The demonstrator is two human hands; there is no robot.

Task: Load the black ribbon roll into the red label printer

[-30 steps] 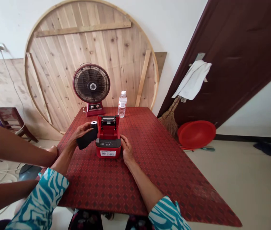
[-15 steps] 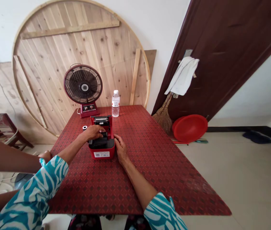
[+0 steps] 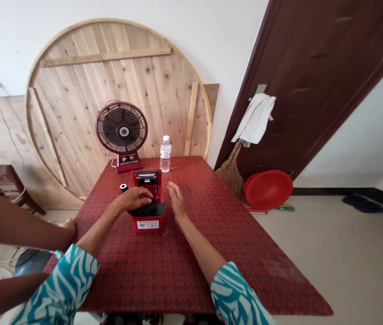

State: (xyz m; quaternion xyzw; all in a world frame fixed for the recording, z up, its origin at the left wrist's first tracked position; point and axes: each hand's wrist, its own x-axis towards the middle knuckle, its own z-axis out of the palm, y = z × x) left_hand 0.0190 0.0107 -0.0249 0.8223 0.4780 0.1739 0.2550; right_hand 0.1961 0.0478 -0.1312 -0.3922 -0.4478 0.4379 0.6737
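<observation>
A small red and black machine (image 3: 148,224), like a label printer, stands on the table with its lid raised and a roller showing inside the lid. My left hand (image 3: 133,198) reaches over its open compartment from the left, fingers bent together and pointing down into it. Whatever those fingertips grip is hidden beneath them. Beside the machine's right wall, my right hand (image 3: 177,200) is held a little apart from it, open, with fingers stretched forward. A black roll with a white end (image 3: 123,187) stands just behind my left hand.
A red patterned tablecloth (image 3: 212,243) covers the table. Toward the back are a fan (image 3: 123,131) and a water bottle (image 3: 165,155). Another person's hand (image 3: 67,228) rests at the left table edge. A red basin (image 3: 268,189) and broom (image 3: 231,174) are by the door.
My right hand has come off the machine's side and its fingers have straightened. My left hand has moved slightly over the compartment, covering the black cylinder seen there before. The view has shifted a little.
</observation>
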